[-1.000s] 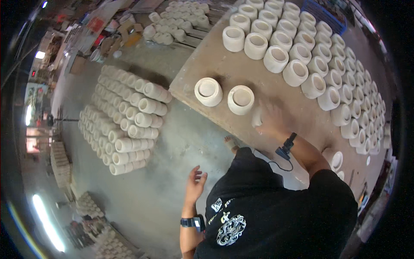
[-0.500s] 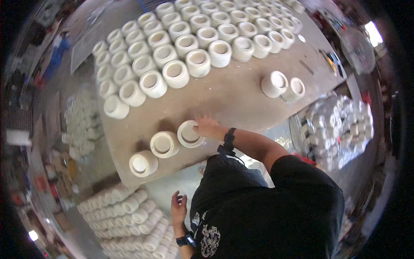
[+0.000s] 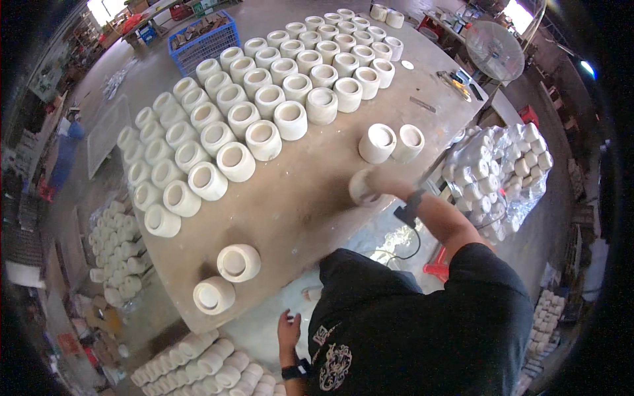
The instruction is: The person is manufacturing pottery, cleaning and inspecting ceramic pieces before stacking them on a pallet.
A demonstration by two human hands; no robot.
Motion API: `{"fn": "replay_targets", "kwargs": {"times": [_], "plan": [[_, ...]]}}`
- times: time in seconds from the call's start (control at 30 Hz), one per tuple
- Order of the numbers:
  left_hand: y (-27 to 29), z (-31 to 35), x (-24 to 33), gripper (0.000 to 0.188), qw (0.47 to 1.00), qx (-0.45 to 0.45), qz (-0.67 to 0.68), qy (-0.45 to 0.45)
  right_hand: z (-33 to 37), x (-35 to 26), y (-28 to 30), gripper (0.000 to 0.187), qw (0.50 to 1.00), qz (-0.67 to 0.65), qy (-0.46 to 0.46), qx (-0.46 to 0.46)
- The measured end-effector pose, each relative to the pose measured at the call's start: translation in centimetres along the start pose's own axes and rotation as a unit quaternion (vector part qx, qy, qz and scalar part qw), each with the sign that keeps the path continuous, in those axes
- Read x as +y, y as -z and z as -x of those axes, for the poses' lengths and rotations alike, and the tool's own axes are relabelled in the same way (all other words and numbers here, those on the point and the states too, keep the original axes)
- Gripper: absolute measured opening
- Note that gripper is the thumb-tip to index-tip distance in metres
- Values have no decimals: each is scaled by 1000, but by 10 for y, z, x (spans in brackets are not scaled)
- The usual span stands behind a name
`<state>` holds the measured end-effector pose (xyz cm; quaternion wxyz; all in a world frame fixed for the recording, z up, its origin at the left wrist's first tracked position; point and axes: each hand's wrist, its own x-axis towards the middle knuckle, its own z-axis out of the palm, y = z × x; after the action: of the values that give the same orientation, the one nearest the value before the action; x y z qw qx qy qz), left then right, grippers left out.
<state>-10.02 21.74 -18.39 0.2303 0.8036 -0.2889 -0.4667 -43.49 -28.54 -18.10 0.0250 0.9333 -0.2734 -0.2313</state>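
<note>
My right hand [image 3: 383, 183], blurred by motion, grips a chalky white round mould [image 3: 360, 187] near the table's front edge. Its fingers wrap round the far side and are partly hidden. Just beyond stand two similar moulds, one upright mould [image 3: 377, 144] and its neighbour [image 3: 408, 144]. On the table's near left corner sit two more, a mould with a round hollow [image 3: 239, 263] and a mould with a pale disc-like top [image 3: 214, 296]. Low beside my body hangs my left hand [image 3: 288, 330], fingers loosely bent and apart, holding nothing.
Rows of matching moulds [image 3: 264, 140] cover the far part of the brown table [image 3: 290, 198]. Tools [image 3: 456, 86] lie near its right corner. Plastic-wrapped stacks [image 3: 495, 175] stand to the right, more stacks [image 3: 211, 363] below left. A blue crate [image 3: 205, 43] and a large fan [image 3: 495, 51] stand beyond.
My right hand has carried the rightmost of the three front moulds rightward, close to the pair on the right. Two stay at the left. My left hand still hangs low; the view has shifted.
</note>
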Motion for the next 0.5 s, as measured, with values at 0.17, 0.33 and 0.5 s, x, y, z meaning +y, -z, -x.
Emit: {"fn": "replay_targets", "kwargs": {"times": [0.17,0.33,0.5], "plan": [[-32,21,-18,50,996,-46,40,64,25,82,-43,30,922,-305,-219,89],[-51,7,23,53,980,-34,166,102,57,102,-34,40,891,-359,-213,178],[-59,-37,102,57,995,-2,-18,96,67,116,-17,38,882,-387,-268,35]]}}
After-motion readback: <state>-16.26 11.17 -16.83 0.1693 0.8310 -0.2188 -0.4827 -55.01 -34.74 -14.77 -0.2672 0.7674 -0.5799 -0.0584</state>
